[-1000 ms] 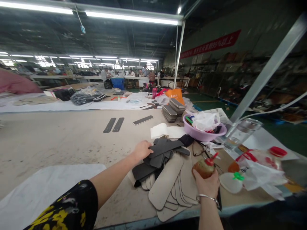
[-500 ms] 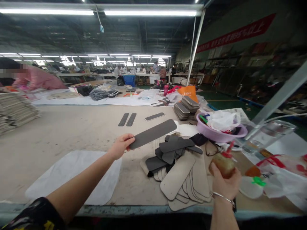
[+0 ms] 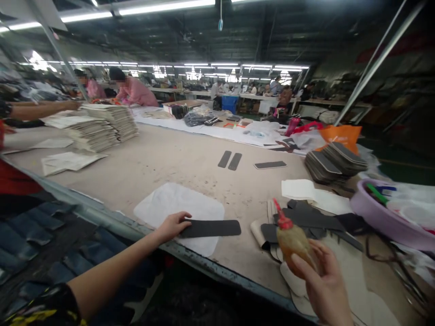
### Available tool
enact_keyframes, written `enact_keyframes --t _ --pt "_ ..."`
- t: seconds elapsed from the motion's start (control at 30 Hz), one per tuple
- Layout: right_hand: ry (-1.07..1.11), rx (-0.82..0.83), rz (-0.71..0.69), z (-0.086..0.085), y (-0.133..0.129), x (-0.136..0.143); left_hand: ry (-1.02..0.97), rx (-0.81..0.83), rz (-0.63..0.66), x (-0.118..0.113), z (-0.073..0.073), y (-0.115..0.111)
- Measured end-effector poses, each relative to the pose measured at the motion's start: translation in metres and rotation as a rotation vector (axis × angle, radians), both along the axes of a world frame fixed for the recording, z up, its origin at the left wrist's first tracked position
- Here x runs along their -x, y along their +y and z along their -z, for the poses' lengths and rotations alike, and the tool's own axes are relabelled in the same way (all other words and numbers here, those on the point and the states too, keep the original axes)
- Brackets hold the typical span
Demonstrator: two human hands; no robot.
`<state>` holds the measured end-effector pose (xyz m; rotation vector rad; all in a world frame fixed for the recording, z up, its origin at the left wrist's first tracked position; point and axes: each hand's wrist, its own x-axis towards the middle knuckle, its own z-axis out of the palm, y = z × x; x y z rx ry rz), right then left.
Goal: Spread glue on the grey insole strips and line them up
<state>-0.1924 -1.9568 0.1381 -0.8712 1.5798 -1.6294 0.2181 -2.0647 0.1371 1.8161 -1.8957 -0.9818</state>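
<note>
My left hand [image 3: 175,226] pinches the left end of a long dark grey strip [image 3: 214,228] with rounded corners. The strip lies low over a white sheet [image 3: 163,201] near the table's front edge; whether it rests on the sheet, I cannot tell. In my right hand [image 3: 322,271] is a squeeze bottle [image 3: 295,246] of amber liquid, probably glue, its red nozzle tilted up and to the left. Behind the bottle, a pile of dark strips [image 3: 314,217] partly covers beige pieces [image 3: 343,253]. Two small dark strips [image 3: 230,160] and a light-edged one [image 3: 270,165] lie farther back.
At the right stand a purple basin [image 3: 365,203] of plastic items and stacked dark pieces [image 3: 326,163]. Eyeglasses [image 3: 384,256] lie before the basin. On the left are tall stacks of pale sheets [image 3: 102,127], with another person's arm [image 3: 44,108] beside them.
My view has turned left. My left hand has lowered the dark strip over the white sheet. The bottle in my right hand has come left, its nozzle now leaning left.
</note>
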Motion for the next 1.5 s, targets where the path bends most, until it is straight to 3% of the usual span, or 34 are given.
enact_keyframes --t 0.13,0.23,0.4,0.6,0.77,1.03,1.3,1.5 --pt "-0.26 -0.116 -0.027 0.003 0.009 -0.055 -0.08 0.357 0.193 -0.006 0.004 0.005" --pt "-0.294 -0.184 0.023 0.014 0.024 -0.091 -0.134 0.559 0.345 -0.021 0.002 0.017" --pt "0.103 -0.144 -0.007 0.023 0.036 -0.139 -0.157 0.592 0.546 -0.042 0.003 0.032" --pt "0.635 0.23 -0.197 0.015 0.016 -0.176 -0.065 0.627 0.55 -0.046 0.013 0.03" --pt "0.837 0.339 -0.254 0.009 0.001 -0.194 -0.044 0.635 0.543 -0.046 0.015 0.029" --pt "0.917 0.421 -0.321 0.013 -0.003 -0.207 -0.015 0.655 0.546 -0.046 0.017 0.029" --pt "0.97 0.5 -0.462 0.02 -0.003 -0.211 -0.025 0.611 0.549 -0.043 0.01 0.029" --pt "1.025 0.568 -0.456 0.016 -0.002 -0.202 -0.019 0.594 0.546 -0.044 0.011 0.029"
